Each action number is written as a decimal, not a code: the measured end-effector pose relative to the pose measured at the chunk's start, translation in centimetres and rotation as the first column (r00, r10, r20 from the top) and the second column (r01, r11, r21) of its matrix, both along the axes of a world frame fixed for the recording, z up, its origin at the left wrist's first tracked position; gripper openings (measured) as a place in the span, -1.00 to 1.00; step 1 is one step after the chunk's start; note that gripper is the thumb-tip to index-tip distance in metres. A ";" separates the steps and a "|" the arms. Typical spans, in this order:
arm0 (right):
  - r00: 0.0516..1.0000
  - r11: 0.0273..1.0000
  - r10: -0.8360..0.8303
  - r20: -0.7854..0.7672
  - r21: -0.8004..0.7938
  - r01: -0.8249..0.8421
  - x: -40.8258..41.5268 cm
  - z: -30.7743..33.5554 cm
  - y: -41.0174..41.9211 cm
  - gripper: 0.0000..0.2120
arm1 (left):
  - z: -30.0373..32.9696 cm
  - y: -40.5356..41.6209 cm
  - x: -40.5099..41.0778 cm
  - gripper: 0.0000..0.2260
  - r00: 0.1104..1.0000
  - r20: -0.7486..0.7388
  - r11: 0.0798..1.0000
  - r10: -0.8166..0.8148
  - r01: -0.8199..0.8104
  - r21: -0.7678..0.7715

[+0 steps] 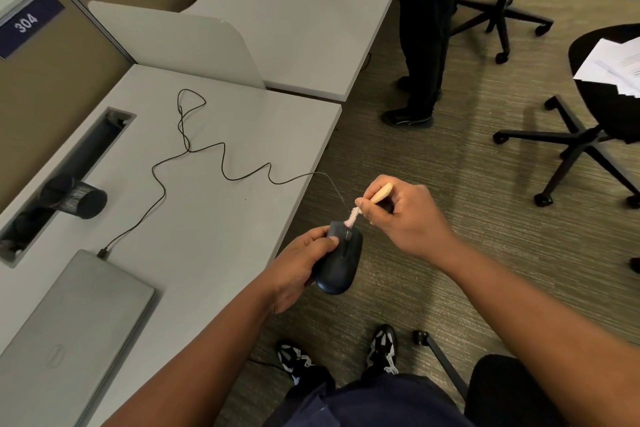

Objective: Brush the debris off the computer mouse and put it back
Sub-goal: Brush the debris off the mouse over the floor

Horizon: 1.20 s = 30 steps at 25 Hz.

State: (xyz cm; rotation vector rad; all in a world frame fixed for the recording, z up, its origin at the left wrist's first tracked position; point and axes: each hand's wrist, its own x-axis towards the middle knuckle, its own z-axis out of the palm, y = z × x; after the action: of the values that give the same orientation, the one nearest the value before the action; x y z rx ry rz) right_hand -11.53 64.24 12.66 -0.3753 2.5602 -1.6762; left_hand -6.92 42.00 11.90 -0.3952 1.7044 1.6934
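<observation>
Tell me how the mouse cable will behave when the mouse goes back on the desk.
Likely floppy: the cable lies in loose loops and kinks across the desk. It looks thin, so probably light, with little pull on the mouse. It may snag on itself where it crosses.

1. The desk (214, 135) is the landmark; a laptop (69, 329) lies closed on its near left part.
2. A mesh cup (81, 199) lies tipped on the desk beyond the laptop, beside the cable slot (86, 156).
3. The mouse (341, 260) is off the desk's right edge, above the floor, its cable (221, 163) trailing across the desk to the laptop.
</observation>
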 end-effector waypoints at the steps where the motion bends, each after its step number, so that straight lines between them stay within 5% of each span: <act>1: 1.000 1.000 -0.010 -0.009 -0.021 0.010 0.0 0.0 0.1 -0.89 | -0.1 0.0 0.0 -0.69 1.000 -0.001 1.000 0.001 -0.001 0.014; 6: 0.969 0.954 0.126 0.214 -0.295 -0.059 0.2 1.0 -0.1 -0.83 | -0.3 -0.5 0.0 -0.54 1.000 -0.004 0.994 -0.014 0.014 0.110; 13: 0.995 0.998 0.058 0.080 -0.015 -0.057 -0.2 0.1 0.4 -0.88 | -0.7 -0.9 0.3 -0.46 0.999 -0.006 0.979 -0.053 0.053 0.195; 16: 1.000 0.997 0.003 0.014 -0.079 -0.002 0.2 0.3 0.4 -0.87 | -1.1 -1.1 0.2 -0.42 0.999 0.004 0.979 -0.048 0.046 0.197; 19: 0.988 0.971 0.107 0.114 -0.227 -0.079 0.6 1.2 0.1 -0.85 | -1.5 -1.4 0.0 -0.39 0.998 -0.011 0.988 -0.067 0.068 0.139; 23: 0.978 0.986 0.160 0.137 -0.061 -0.153 0.8 1.3 -0.3 -0.86 | -1.9 -1.4 0.0 -0.34 0.990 -0.068 0.990 -0.126 0.130 0.057; 30: 0.997 0.996 0.075 0.024 -0.058 -0.074 1.1 0.4 -0.8 -0.87 | -1.4 -1.3 -0.1 -0.37 0.984 -0.095 0.988 -0.148 0.153 0.039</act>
State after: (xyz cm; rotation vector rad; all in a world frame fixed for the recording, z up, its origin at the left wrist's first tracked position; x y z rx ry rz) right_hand -10.41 63.42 13.04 -0.4434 2.4523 -1.7190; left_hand -7.06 40.74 10.46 -0.1649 1.7121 1.6588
